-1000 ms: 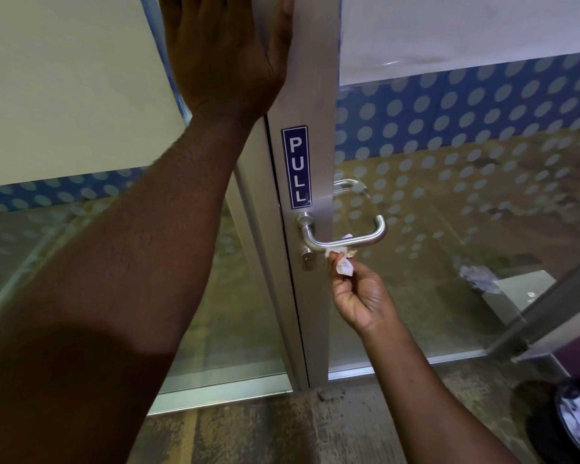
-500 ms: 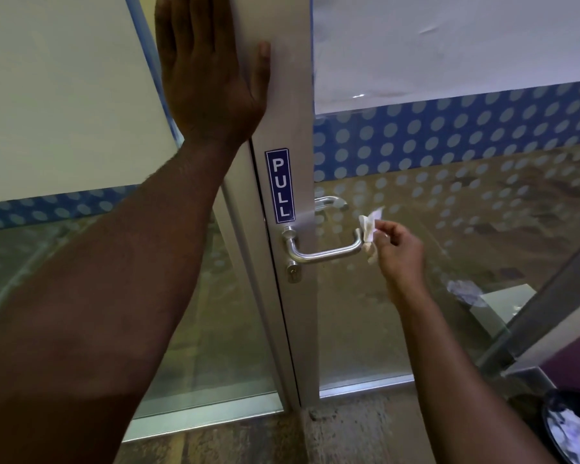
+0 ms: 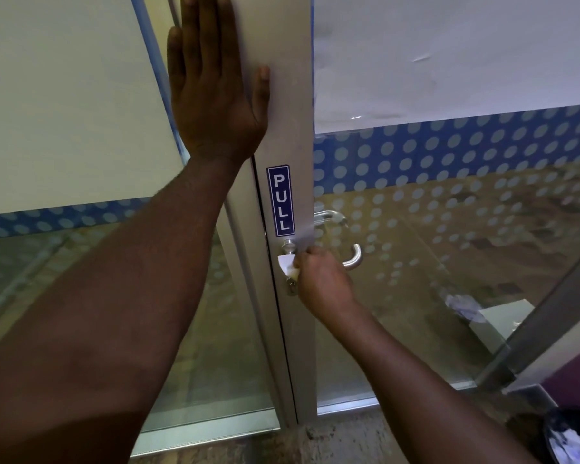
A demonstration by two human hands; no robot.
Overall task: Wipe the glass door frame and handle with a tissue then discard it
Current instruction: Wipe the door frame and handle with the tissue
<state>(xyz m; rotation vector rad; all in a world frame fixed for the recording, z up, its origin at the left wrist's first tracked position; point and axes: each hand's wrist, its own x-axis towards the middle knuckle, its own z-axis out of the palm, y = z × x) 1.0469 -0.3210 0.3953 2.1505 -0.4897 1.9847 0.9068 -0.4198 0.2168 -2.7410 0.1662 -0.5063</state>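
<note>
A grey metal door frame [image 3: 290,128] runs upright through the middle, with a blue PULL sign [image 3: 280,200] on it. My left hand [image 3: 211,85] lies flat and open against the frame's upper part. Below the sign, my right hand [image 3: 322,279] is closed on a small white tissue [image 3: 288,265], pressing it at the base of the steel lever handle [image 3: 355,257] where it meets the frame. The hand covers the handle's middle; only its curved right end shows. A lock cylinder [image 3: 292,289] sits just under the tissue.
Glass panels with a blue dotted band [image 3: 449,152] flank the frame. A black waste bin [image 3: 563,440] holding crumpled paper stands at the bottom right on the floor. A slanted metal rail [image 3: 543,309] crosses the right side.
My right hand slid the tissue from the handle's outer end leftward along the lever to its base by the frame. My left hand stays flat on the frame.
</note>
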